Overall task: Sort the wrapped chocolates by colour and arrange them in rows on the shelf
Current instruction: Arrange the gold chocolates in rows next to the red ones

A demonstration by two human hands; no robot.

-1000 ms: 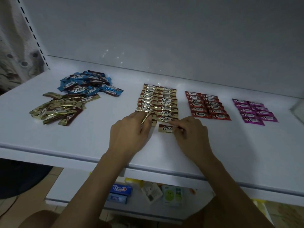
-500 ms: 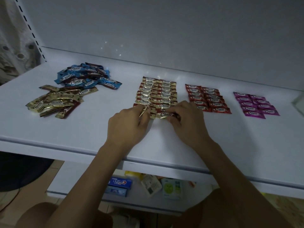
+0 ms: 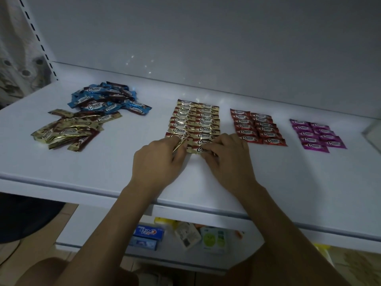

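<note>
On the white shelf (image 3: 288, 178) gold wrapped chocolates (image 3: 196, 120) lie in two neat columns. My left hand (image 3: 158, 159) pinches a gold chocolate (image 3: 181, 144) tilted on edge at the near end of the left column. My right hand (image 3: 228, 157) pinches the nearest gold chocolate (image 3: 195, 150) of the right column, flat on the shelf. Red chocolates (image 3: 256, 126) and purple chocolates (image 3: 316, 135) lie in rows further right. Loose piles of blue chocolates (image 3: 107, 100) and gold chocolates (image 3: 72, 129) sit at the left.
A perforated upright rail (image 3: 39, 38) stands at the shelf's back left corner. A lower shelf holds a blue toothpaste box (image 3: 149, 234) and small packets (image 3: 212, 238). Something clear-edged (image 3: 373, 133) sits at the far right.
My right hand slid its gold chocolate away from me until it joined the near end of the right column. My left hand stayed beside the left column with its tilted chocolate.
</note>
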